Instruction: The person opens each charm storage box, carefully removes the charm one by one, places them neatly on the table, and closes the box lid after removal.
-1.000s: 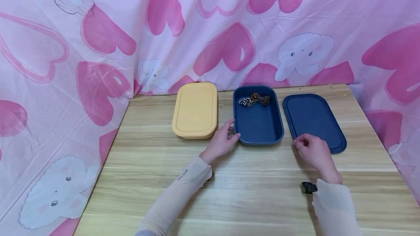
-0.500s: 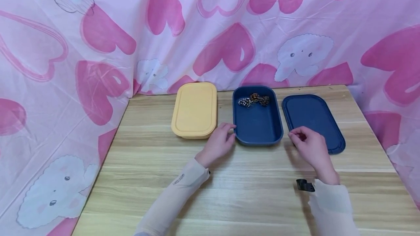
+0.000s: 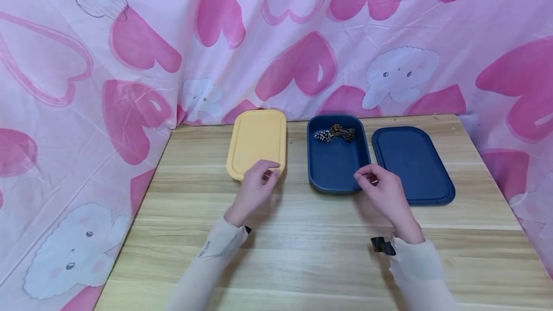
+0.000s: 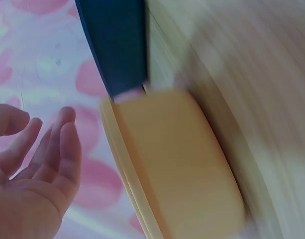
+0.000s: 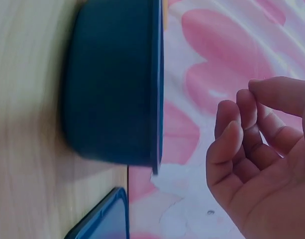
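Note:
My left hand (image 3: 252, 188) hovers over the front right corner of the yellow lidded box (image 3: 259, 136), its fingers loosely bent around nothing. In the left wrist view this hand (image 4: 35, 184) appears beside the box's yellow side. The open dark blue box (image 3: 332, 167) stands in the middle, with three pine cones (image 3: 336, 131) near its back wall. Close to the front right corner of that box is my right hand (image 3: 384, 191), partly overlapping it in the head view. The right wrist view shows its thumb and index fingertips meeting, the other fingers loosely curled, nothing held.
A dark blue lid (image 3: 412, 160) lies flat to the right of the blue box. All of it rests on a wooden table (image 3: 302, 253). A pink heart-patterned cloth (image 3: 233, 71) hangs behind and along the sides.
The left hand has left the blue box's side and moved left to the yellow box. The right hand has shifted left from the blue lid toward the blue box. Boxes, lid and cones stay put.

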`<state>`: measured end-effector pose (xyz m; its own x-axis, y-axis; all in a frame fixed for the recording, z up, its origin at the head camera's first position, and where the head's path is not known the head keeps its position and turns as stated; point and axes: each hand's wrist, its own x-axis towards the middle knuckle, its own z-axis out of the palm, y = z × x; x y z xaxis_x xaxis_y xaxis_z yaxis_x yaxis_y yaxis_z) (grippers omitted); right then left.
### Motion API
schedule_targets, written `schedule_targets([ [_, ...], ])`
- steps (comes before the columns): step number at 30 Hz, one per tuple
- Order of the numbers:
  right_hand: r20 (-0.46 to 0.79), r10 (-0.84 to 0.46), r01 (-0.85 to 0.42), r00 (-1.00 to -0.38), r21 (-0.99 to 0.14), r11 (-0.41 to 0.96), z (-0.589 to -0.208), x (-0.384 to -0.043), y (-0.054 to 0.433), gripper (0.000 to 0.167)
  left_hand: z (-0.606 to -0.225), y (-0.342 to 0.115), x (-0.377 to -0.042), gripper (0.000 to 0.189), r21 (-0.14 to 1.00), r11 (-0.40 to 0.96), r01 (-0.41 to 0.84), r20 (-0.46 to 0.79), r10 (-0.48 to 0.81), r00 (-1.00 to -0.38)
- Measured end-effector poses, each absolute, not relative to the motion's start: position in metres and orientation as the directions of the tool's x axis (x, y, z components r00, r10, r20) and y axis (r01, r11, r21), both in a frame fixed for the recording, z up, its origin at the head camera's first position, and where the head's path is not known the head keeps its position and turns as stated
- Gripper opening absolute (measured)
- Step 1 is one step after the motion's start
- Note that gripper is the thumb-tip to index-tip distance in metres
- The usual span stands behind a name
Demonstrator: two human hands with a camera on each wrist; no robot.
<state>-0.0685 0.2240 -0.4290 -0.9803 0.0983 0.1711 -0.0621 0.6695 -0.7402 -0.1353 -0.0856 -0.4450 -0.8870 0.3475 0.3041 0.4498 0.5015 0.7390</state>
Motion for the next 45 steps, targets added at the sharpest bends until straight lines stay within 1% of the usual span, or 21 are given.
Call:
schedule_targets([
  [3, 0.181, 0.086, -0.082, -0.98, -0.753, 0.653, -0.427, -0.07, 0.218, 0.012, -0.446, -0.106, -0.134, 0.018, 0.762, 0.511, 0.397, 0.308, 0.253, -0.917],
  [9, 0.168, 0.077, -0.084, -0.983, -0.779, 0.622, -0.424, -0.073, 0.206, 0.015, -0.449, -0.142, -0.128, 0.018, 0.802, 0.549, 0.236, 0.221, 0.095, -0.971],
  [14, 0.16, 0.034, -0.111, -0.987, -0.807, 0.579, -0.422, -0.076, 0.191, 0.015, -0.453, -0.162, -0.128, 0.019, 0.818, 0.554, 0.156, 0.19, -0.002, -0.982],
  [18, 0.152, -0.032, -0.145, -0.988, -0.822, 0.551, -0.422, -0.079, 0.171, 0.017, -0.456, -0.173, -0.131, 0.021, 0.827, 0.552, 0.107, 0.176, -0.073, -0.982],
  [21, 0.145, -0.094, -0.173, -0.985, -0.832, 0.527, -0.423, -0.08, 0.154, 0.018, -0.457, -0.179, -0.134, 0.024, 0.844, 0.535, 0.042, 0.126, -0.122, -0.984],
  [23, 0.138, -0.131, -0.186, -0.982, -0.844, 0.504, -0.425, -0.081, 0.142, 0.019, -0.458, -0.182, -0.136, 0.026, 0.855, 0.519, -0.018, 0.071, -0.151, -0.986],
  [27, 0.094, -0.18, -0.167, -0.979, -0.877, 0.45, -0.429, -0.085, 0.12, 0.027, -0.461, -0.187, -0.141, 0.033, 0.869, 0.477, -0.132, -0.059, -0.166, -0.984],
  [32, -0.004, -0.2, -0.076, -0.98, -0.917, 0.391, -0.44, -0.09, 0.094, 0.045, -0.466, -0.188, -0.148, 0.04, 0.869, 0.44, -0.224, -0.175, -0.149, -0.973],
  [37, -0.038, -0.156, -0.027, -0.987, -0.918, 0.395, -0.458, -0.093, 0.074, 0.054, -0.468, -0.182, -0.154, 0.043, 0.878, 0.402, -0.259, -0.216, -0.15, -0.965],
  [40, -0.043, -0.119, -0.01, -0.992, -0.912, 0.411, -0.467, -0.094, 0.067, 0.056, -0.468, -0.179, -0.157, 0.043, 0.884, 0.391, -0.256, -0.219, -0.138, -0.966],
  [45, -0.066, -0.077, 0.031, -0.995, -0.921, 0.387, -0.478, -0.097, 0.058, 0.058, -0.468, -0.176, -0.16, 0.043, 0.887, 0.376, -0.267, -0.232, -0.137, -0.963],
])
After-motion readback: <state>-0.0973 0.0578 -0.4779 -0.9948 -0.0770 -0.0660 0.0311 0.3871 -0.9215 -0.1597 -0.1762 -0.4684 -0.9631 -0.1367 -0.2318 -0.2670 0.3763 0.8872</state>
